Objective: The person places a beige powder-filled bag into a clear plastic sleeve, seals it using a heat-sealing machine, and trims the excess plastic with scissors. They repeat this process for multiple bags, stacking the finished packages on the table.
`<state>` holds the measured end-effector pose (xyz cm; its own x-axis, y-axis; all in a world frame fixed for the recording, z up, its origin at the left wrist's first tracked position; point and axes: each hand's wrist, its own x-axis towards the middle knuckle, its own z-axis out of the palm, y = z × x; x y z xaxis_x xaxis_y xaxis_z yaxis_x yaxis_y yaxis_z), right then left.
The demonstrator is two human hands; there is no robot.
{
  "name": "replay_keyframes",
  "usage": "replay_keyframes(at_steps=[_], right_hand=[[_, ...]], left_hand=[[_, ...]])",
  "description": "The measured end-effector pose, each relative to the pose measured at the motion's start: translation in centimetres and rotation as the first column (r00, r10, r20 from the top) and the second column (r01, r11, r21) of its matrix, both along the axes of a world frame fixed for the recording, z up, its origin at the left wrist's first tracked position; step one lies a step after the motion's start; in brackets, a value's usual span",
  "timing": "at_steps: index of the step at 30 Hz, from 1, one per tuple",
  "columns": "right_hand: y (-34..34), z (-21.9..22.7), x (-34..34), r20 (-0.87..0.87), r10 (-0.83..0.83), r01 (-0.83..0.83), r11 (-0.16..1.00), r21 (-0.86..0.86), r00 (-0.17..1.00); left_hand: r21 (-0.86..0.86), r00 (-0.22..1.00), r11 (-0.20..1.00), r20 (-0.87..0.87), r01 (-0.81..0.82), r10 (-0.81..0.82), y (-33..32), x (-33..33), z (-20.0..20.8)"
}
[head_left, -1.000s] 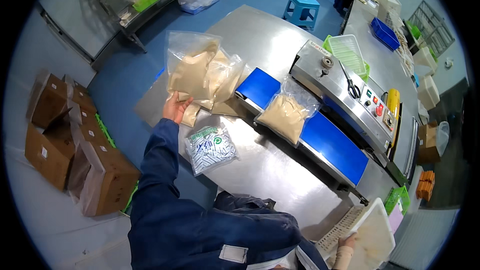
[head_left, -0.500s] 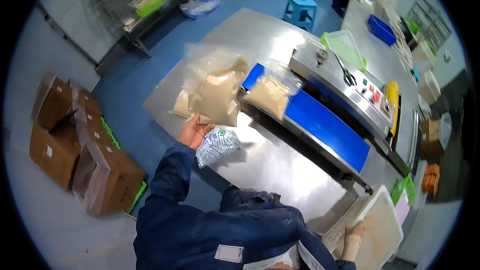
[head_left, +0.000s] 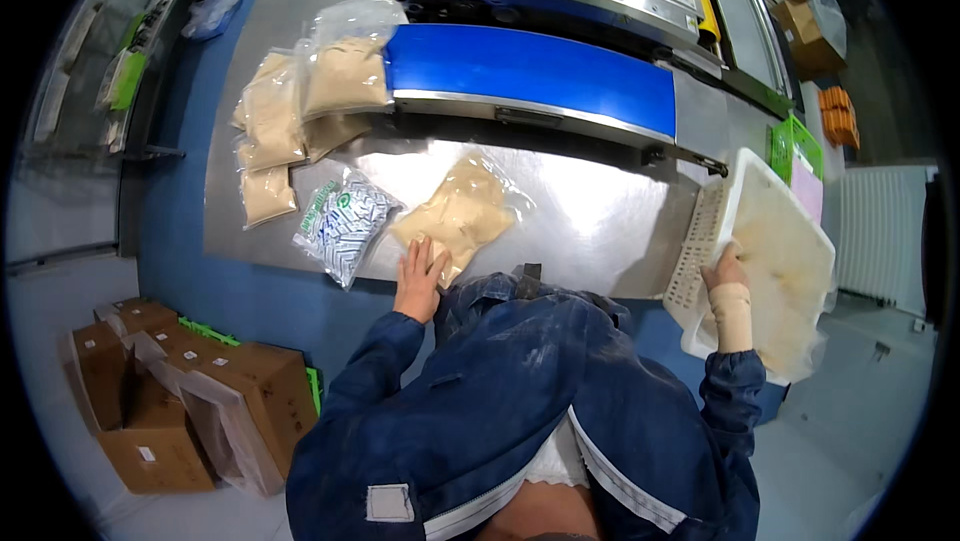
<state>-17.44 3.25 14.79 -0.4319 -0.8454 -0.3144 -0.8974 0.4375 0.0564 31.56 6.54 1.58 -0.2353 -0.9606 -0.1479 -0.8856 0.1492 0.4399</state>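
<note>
Head view: my left hand (head_left: pixel 420 279) lies flat and open on the clear bag of beige powder (head_left: pixel 458 216), whose long axis runs up-right across the desk (head_left: pixel 600 231), while my right hand (head_left: pixel 727 286), well apart, grips the white tray (head_left: pixel 790 251)

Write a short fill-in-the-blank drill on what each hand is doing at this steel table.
1. The left hand lies flat on a clear bag of ____ powder.
2. The right hand grips the rim of a ____ plastic crate.
3. The conveyor belt on the machine is ____.

Missing words: tan; white; blue
</note>
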Motion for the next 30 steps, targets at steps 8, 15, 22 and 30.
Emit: replay_keyframes(at_steps=[8, 15, 22, 30], right_hand=[[0.2, -0.4, -0.2, -0.013, -0.002, 0.002, 1.000, 0.014, 1.000], [-0.1, -0.7, -0.1, -0.039, -0.013, 0.014, 1.000, 0.027, 0.999], [0.1, -0.2, 0.3, -0.042, 0.002, -0.001, 1.000, 0.020, 0.999], [0.1, -0.6, 0.1, -0.066, -0.004, 0.004, 1.000, 0.012, 0.998]], left_hand=[[-0.225, 0.998, 0.973, -0.006, 0.058, -0.061, -5.9, 0.0, 2.0], [-0.184, 0.972, 0.971, 0.202, 0.155, -0.117, -6.0, -2.5, -2.8], [-0.223, 0.986, 0.975, 0.166, 0.007, 0.031, -6.6, -2.1, -3.4], [0.016, 0.977, 0.980, 0.071, -0.201, 0.199, -11.3, 0.6, -2.8]])
